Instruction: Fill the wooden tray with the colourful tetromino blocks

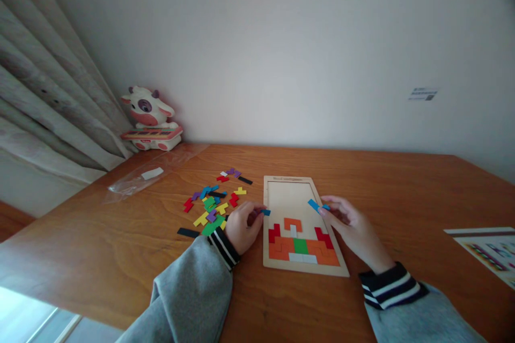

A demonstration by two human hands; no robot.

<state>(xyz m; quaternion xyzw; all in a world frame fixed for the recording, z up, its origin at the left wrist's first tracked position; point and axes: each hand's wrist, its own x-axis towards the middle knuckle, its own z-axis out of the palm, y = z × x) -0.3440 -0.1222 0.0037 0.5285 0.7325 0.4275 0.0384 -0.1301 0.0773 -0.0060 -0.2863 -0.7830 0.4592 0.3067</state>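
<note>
A light wooden puzzle board (266,246) lies on the table, its lower half filled with orange, red, white and green pieces. My right hand (352,225) pinches a blue puzzle piece (314,205) above the board's right edge. At the board's left edge, my left hand (244,225) is closed on another blue puzzle piece (266,213), mostly hidden by the fingers. An orange piece (296,222) sits over a small white piece near the middle of the board. Loose coloured pieces (209,203) are scattered left of the board, partly behind my left hand.
A toy cow with a keyboard (151,120) stands at the back left by the curtain (44,75). A clear plastic bag (132,181) lies in front of it. On the right is a printed sheet (488,249). A wall rises behind the table (386,182).
</note>
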